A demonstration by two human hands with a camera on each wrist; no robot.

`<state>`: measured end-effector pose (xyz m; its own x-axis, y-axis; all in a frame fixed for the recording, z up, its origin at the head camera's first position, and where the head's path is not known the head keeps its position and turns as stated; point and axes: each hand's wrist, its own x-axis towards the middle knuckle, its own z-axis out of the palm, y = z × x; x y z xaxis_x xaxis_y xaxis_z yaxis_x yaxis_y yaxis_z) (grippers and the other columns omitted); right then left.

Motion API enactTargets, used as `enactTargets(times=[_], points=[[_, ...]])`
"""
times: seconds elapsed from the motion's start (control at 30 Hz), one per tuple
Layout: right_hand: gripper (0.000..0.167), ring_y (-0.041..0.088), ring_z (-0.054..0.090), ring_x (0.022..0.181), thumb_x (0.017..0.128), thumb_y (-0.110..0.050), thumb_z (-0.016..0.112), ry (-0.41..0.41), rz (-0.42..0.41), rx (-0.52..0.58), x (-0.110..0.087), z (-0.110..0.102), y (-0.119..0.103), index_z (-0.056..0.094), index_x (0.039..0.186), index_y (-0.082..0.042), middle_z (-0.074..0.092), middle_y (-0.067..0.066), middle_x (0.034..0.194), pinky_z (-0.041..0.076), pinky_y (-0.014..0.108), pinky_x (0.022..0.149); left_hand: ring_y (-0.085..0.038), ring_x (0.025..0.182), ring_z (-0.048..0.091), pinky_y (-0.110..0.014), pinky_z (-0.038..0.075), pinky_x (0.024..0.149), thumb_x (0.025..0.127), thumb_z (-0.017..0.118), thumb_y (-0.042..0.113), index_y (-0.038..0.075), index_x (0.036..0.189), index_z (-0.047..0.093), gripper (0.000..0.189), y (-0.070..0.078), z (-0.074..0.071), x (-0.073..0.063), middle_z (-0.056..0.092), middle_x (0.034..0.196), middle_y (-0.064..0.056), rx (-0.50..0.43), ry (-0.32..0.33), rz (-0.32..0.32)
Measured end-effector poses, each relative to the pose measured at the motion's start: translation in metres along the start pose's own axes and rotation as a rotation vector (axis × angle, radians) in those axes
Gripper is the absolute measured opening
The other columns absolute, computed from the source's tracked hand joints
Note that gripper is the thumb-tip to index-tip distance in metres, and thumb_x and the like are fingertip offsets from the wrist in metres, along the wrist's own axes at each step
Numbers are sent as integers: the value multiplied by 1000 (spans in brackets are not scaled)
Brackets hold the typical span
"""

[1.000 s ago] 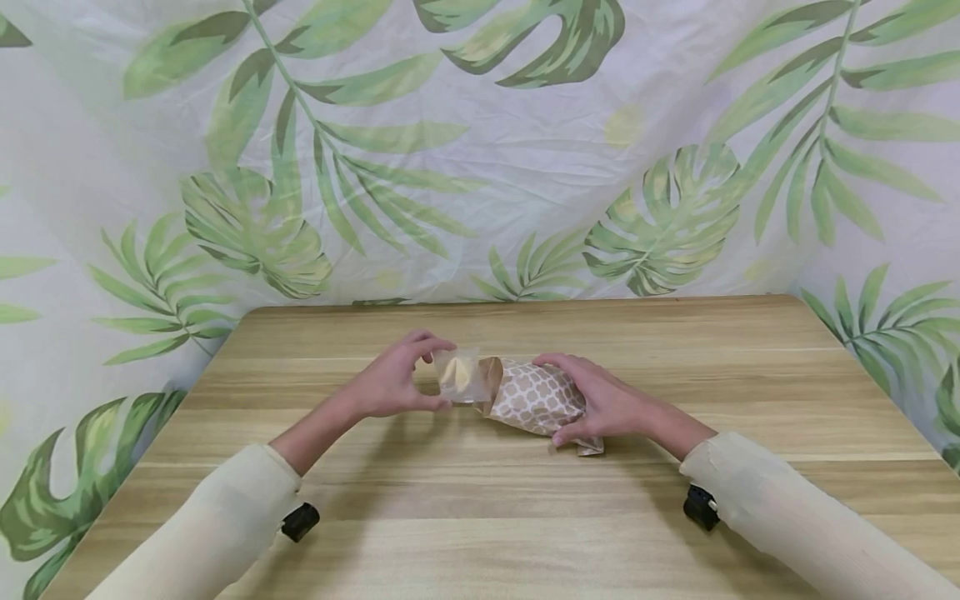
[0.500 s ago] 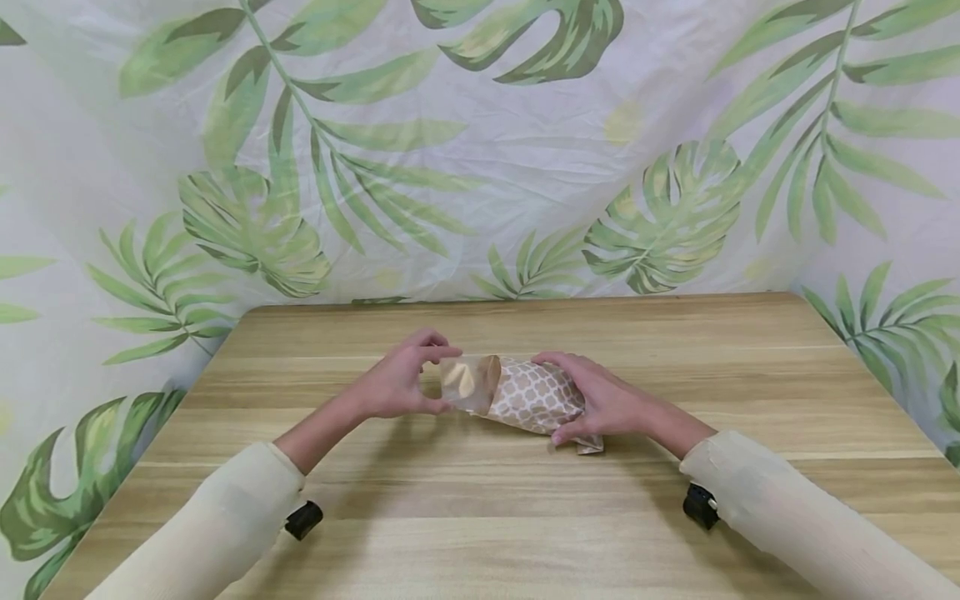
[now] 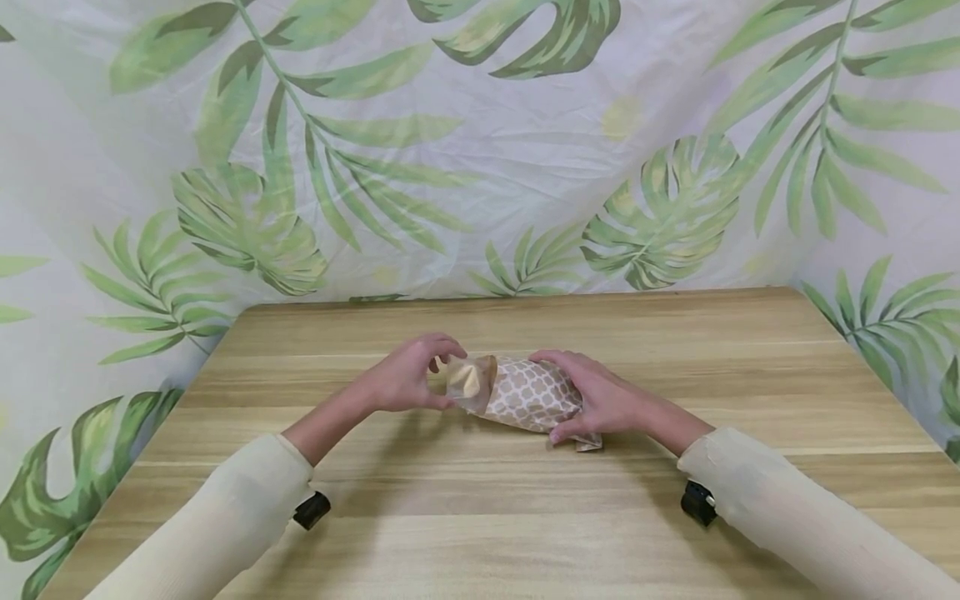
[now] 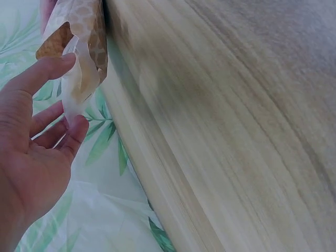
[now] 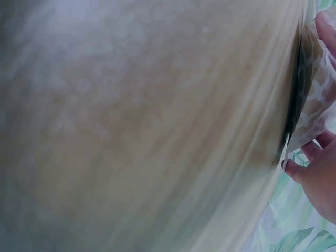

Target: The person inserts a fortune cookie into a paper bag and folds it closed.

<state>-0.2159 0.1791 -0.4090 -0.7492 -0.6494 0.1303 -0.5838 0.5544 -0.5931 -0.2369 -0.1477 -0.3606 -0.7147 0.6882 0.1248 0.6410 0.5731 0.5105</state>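
Note:
A small clear packet with a pale yellow folded piece inside, shaped like a fortune cookie, sits partly in the mouth of a brown paper bag with a white lattice print. The bag lies on its side, its mouth to the left. My left hand holds the packet's outer end by its edges, between thumb and fingertips; the left wrist view shows the packet at the bag's opening. My right hand grips the bag's closed end, thumb on the near side and fingers on the far side. The packet's inner end is hidden in the bag.
Both hands work above a wood-grain table. Behind it hangs a pale cloth printed with green leaves. A black device shows under the left cuff, and another black device under the right.
My left hand has moved slightly right, and the clear packet has slid further into the bag's mouth. My right hand and the bag have stayed nearly in place.

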Motion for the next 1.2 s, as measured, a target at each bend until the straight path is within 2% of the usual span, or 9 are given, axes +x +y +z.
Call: enactTargets(times=[0.17, 0.37, 0.5, 0.7, 0.93, 1.07, 1.2], points=[[112, 38, 39, 146, 68, -40, 98, -7, 8, 3, 0, 1, 0, 36, 157, -12, 44, 13, 158, 31, 60, 118, -28, 100, 63, -40, 58, 84, 72, 89, 7, -9, 118, 68, 54, -3, -2, 1, 67, 121, -19, -69, 12, 0], [113, 39, 40, 145, 67, -40, 98, -3, 2, 4, 0, 1, 1, 36, 158, -13, 44, 14, 157, 32, 60, 117, -27, 98, 63, -39, 58, 83, 72, 89, 8, -8, 117, 69, 52, 0, -3, 5, 68, 118, -17, -83, 11, 29], [116, 39, 39, 146, 67, -39, 99, -1, -3, 8, 0, 1, 1, 34, 159, -11, 43, 14, 158, 32, 61, 117, -28, 97, 64, -37, 59, 81, 71, 90, 7, -9, 117, 69, 53, 1, 2, 8, 67, 119, -19, -66, -13, 54], [120, 39, 37, 147, 67, -40, 99, -2, -14, 10, -1, 2, 2, 30, 161, -11, 40, 14, 161, 31, 60, 118, -30, 99, 66, -37, 59, 82, 73, 91, 12, -8, 118, 70, 53, 4, 8, 10, 64, 121, -20, -5, -33, 47], [125, 40, 36, 148, 67, -45, 97, -2, -11, 6, -1, 2, 2, 25, 163, -13, 36, 14, 164, 30, 62, 117, -23, 88, 63, -32, 58, 78, 75, 93, 21, -6, 121, 73, 57, 6, 13, 15, 56, 120, -18, 38, -33, 48], [126, 40, 34, 149, 67, -47, 97, -6, -2, 3, 0, 1, 0, 24, 164, -14, 34, 13, 165, 29, 62, 118, -24, 91, 65, -31, 59, 78, 74, 95, 22, -8, 120, 72, 60, 9, 16, 17, 59, 118, -18, 2, -19, 53], [127, 40, 33, 149, 67, -47, 97, -10, 6, 4, -1, 0, -1, 23, 165, -14, 33, 13, 166, 28, 62, 119, -27, 94, 68, -33, 60, 80, 73, 95, 16, -12, 119, 70, 60, 7, 21, 18, 62, 115, -19, -71, 0, 48]])
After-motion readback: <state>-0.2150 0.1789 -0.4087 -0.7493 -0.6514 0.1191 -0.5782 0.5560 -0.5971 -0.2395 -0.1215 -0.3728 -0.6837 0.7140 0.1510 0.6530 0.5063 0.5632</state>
